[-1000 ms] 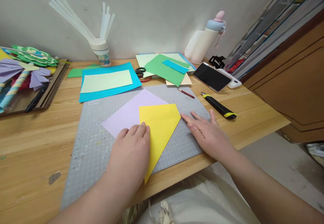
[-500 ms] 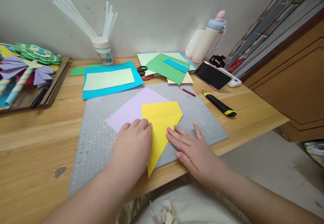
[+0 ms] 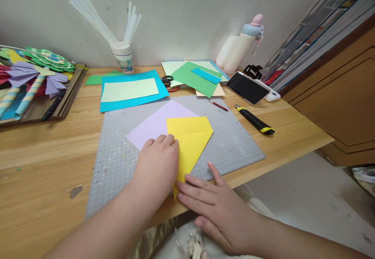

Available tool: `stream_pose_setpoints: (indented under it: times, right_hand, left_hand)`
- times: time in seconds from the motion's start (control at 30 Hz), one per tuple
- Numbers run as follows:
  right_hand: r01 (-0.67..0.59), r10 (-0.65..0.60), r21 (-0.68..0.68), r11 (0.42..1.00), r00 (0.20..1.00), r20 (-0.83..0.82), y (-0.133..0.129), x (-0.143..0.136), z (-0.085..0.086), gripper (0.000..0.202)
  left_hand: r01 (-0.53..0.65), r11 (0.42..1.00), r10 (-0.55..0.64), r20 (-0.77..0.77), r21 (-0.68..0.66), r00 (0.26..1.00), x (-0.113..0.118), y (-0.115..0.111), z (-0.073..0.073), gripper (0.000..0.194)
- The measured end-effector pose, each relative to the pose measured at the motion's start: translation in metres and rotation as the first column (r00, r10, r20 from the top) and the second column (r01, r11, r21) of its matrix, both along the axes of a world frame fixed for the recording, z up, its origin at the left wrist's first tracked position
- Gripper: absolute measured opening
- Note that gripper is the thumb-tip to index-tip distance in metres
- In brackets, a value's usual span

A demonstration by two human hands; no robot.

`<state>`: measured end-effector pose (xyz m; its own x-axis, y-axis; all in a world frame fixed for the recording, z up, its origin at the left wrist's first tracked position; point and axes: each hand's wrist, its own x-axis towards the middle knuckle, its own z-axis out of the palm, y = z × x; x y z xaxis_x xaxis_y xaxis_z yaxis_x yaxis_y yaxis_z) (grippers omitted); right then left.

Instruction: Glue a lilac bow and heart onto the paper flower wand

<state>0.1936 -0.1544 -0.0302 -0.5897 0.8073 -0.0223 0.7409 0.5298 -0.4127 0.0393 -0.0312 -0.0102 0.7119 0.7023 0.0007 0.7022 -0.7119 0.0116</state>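
A folded sheet of yellow paper (image 3: 190, 134) lies on a grey cutting mat (image 3: 234, 149), tapering to a point at the table's front edge. It partly covers a lilac sheet (image 3: 155, 122). My left hand (image 3: 159, 159) is closed with curled fingers at the yellow paper's left edge, knuckles up; its fingertips are hidden. My right hand (image 3: 211, 200) lies flat, fingers stretched out, with the fingertips touching the paper's right slanted edge near the lower point.
Beyond the mat are blue paper (image 3: 134, 102), green paper (image 3: 193, 81) and scissors (image 3: 167, 80). A pencil (image 3: 219, 106), utility knife (image 3: 254, 121), phone (image 3: 247, 88) and bottle (image 3: 246, 50) are at right. A paper cup (image 3: 124, 59) with straws and a tray of paper crafts (image 3: 43, 79) stand left.
My right hand has slid down along the yellow paper's right edge toward its lower point. My left hand stays at the left edge. The whole view has shifted slightly.
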Motion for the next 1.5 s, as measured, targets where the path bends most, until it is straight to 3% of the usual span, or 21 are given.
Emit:
stream_pose_setpoints:
  times: [0.07, 0.13, 0.23, 0.37, 0.47, 0.57, 0.7, 1.03, 1.1, 1.2, 1.27, 1.37, 1.5]
  right_hand:
    - [-0.074, 0.075, 0.032, 0.997, 0.996, -0.054, 0.000, -0.001, 0.001, 0.044]
    - [-0.066, 0.075, 0.098, 0.993, 0.993, -0.093, 0.002, 0.000, 0.000, 0.043]
    - [0.228, -0.203, 0.191, 0.955, 0.969, -0.143, 0.018, 0.013, -0.005, 0.043]
    - [0.664, -0.635, 0.074, 0.744, 0.737, -0.232, 0.064, 0.044, -0.011, 0.045]
    - [0.788, -0.796, -0.209, 0.579, 0.491, -0.353, 0.097, 0.065, -0.004, 0.046]
    - [0.677, -0.828, -0.509, 0.532, 0.292, -0.478, 0.114, 0.078, 0.012, 0.045]
    - [0.496, -0.859, -0.711, 0.498, 0.168, -0.484, 0.122, 0.089, 0.024, 0.034]
    - [0.376, -0.886, -0.802, 0.463, 0.163, -0.435, 0.119, 0.089, 0.013, 0.027]
    - [0.438, -0.887, -0.772, 0.460, 0.184, -0.424, 0.119, 0.087, 0.014, 0.028]
    - [0.639, -0.891, -0.628, 0.444, 0.239, -0.386, 0.120, 0.089, 0.017, 0.019]
    - [0.680, -0.904, -0.597, 0.427, 0.294, -0.312, 0.118, 0.092, 0.020, 0.013]
    - [0.576, -0.918, -0.716, 0.395, 0.286, -0.276, 0.110, 0.096, 0.020, 0.015]
    - [0.364, -0.917, -0.842, 0.398, 0.142, -0.372, 0.097, 0.099, 0.015, 0.017]
  left_hand:
    - [-0.013, 1.000, 0.013, 0.007, -0.005, 1.000, 0.000, 0.000, 0.000, 0.018]
    - [-0.026, 1.000, 0.027, 0.021, -0.016, 0.999, 0.000, 0.001, -0.001, 0.019]
    - [-0.041, 0.998, 0.043, 0.066, -0.036, 0.997, -0.001, 0.002, -0.003, 0.022]
    - [-0.055, 0.998, 0.058, 0.078, -0.031, 0.995, 0.001, 0.003, -0.005, 0.023]
    - [-0.074, 0.997, 0.076, 0.067, -0.029, 0.995, 0.002, 0.003, -0.005, 0.023]
    - [-0.079, 0.996, 0.082, 0.071, -0.037, 0.994, 0.003, 0.004, -0.004, 0.023]
    - [-0.084, 0.995, 0.088, 0.074, -0.055, 0.993, 0.003, 0.005, -0.003, 0.023]
    - [-0.085, 0.994, 0.089, 0.071, -0.066, 0.993, 0.002, 0.005, -0.002, 0.022]
    - [-0.085, 0.994, 0.090, 0.069, -0.063, 0.994, 0.002, 0.005, -0.002, 0.022]
    - [-0.080, 0.995, 0.084, 0.074, -0.057, 0.994, 0.001, 0.005, -0.003, 0.022]
    - [-0.077, 0.995, 0.081, 0.075, -0.059, 0.994, 0.001, 0.005, -0.003, 0.022]
    - [-0.077, 0.995, 0.081, 0.076, -0.061, 0.994, 0.001, 0.005, -0.004, 0.022]
    - [-0.081, 0.994, 0.086, 0.077, -0.066, 0.993, 0.001, 0.005, -0.005, 0.021]
